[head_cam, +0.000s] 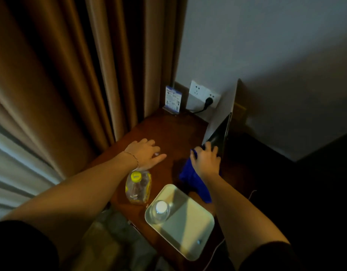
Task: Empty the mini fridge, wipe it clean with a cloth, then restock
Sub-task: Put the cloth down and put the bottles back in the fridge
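My right hand grips a blue cloth at the edge of the wooden tabletop, next to the dark open fridge door; the cloth's tail hangs toward me. My left hand lies flat on the tabletop, fingers spread, holding nothing. Just below that wrist stands a clear bottle with a yellow cap. A smaller clear bottle with a white cap stands in the near-left corner of a white tray. The fridge interior is out of sight.
Brown curtains hang close on the left. At the back stand a small blue card holder and a wall socket with a black plug. A white panel leans against the wall. Dark floor lies to the right.
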The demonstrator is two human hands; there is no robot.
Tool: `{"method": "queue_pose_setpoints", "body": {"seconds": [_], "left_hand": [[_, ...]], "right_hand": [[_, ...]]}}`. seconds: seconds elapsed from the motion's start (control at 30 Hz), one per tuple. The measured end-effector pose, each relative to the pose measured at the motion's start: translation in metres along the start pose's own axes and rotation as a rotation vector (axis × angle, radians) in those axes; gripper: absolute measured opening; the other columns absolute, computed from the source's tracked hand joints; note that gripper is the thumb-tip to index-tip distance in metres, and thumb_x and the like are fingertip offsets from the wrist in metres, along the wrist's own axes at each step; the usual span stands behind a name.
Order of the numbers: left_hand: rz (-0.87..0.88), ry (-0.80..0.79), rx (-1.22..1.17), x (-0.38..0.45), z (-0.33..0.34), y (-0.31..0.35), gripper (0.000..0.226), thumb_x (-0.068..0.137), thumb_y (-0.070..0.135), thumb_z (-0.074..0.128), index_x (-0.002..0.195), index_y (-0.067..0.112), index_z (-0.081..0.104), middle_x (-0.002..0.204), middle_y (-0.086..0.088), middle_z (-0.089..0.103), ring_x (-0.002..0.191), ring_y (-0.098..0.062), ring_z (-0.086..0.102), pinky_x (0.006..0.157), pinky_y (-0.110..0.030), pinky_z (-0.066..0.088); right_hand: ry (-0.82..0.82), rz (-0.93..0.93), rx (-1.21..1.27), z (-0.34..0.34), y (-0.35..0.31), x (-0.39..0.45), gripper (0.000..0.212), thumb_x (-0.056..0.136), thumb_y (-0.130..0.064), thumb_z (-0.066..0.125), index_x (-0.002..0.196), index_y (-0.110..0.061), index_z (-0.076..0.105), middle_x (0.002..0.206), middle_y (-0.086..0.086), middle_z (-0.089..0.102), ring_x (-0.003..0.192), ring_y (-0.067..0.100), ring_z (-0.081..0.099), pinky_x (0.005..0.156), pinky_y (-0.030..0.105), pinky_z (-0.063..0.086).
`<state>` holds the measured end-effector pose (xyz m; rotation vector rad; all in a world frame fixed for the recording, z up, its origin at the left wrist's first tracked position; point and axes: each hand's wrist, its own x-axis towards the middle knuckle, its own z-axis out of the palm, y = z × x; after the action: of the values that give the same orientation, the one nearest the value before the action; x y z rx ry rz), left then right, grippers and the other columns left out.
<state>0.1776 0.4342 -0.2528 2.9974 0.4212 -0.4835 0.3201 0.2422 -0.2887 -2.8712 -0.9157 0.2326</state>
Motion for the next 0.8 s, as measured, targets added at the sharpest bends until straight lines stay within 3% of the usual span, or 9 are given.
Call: {"method": "queue_pose_setpoints", "body": {"seconds": [0.3, 0.57, 0.8], "left_hand": [[-0.018, -0.054, -0.020, 0.013, 0.024, -0.003, 0.048, 0.100, 0.062, 0.023, 0.110, 0.033, 0.059, 0.120, 0.000, 0.049, 0.113, -0.025, 0.046, 0.086, -0.040, 0.040], [-0.033, -0.022, -0.098, 0.010, 0.003, 0.005, 0.047, 0.100, 0.061, 0.027, 0.117, 0.031, 0.060, 0.122, 0.001, 0.050, 0.115, -0.024, 0.046, 0.091, -0.039, 0.041], [0.019, -0.009, -0.097, -0.016, -0.012, 0.013, 0.046, 0.097, 0.064, 0.033, 0.115, 0.030, 0.060, 0.121, 0.003, 0.049, 0.117, -0.021, 0.046, 0.089, -0.038, 0.045]], "right_hand": [[-0.352, 0.074, 0.102, 0.056, -0.003, 0.022, 0.053, 0.104, -0.058, 0.029, 0.151, -0.034, 0.036, 0.163, 0.007, 0.018, 0.148, 0.039, 0.013, 0.114, 0.066, 0.021], [-0.353, 0.052, 0.102, 0.056, -0.007, 0.003, 0.058, 0.102, -0.061, 0.033, 0.154, -0.034, 0.031, 0.167, 0.003, 0.010, 0.152, 0.037, 0.001, 0.116, 0.067, 0.017], [-0.237, -0.006, 0.099, 0.021, -0.017, -0.033, 0.061, 0.101, -0.061, 0.036, 0.153, -0.029, 0.034, 0.165, 0.005, 0.016, 0.151, 0.035, 0.008, 0.117, 0.060, 0.019]]}}
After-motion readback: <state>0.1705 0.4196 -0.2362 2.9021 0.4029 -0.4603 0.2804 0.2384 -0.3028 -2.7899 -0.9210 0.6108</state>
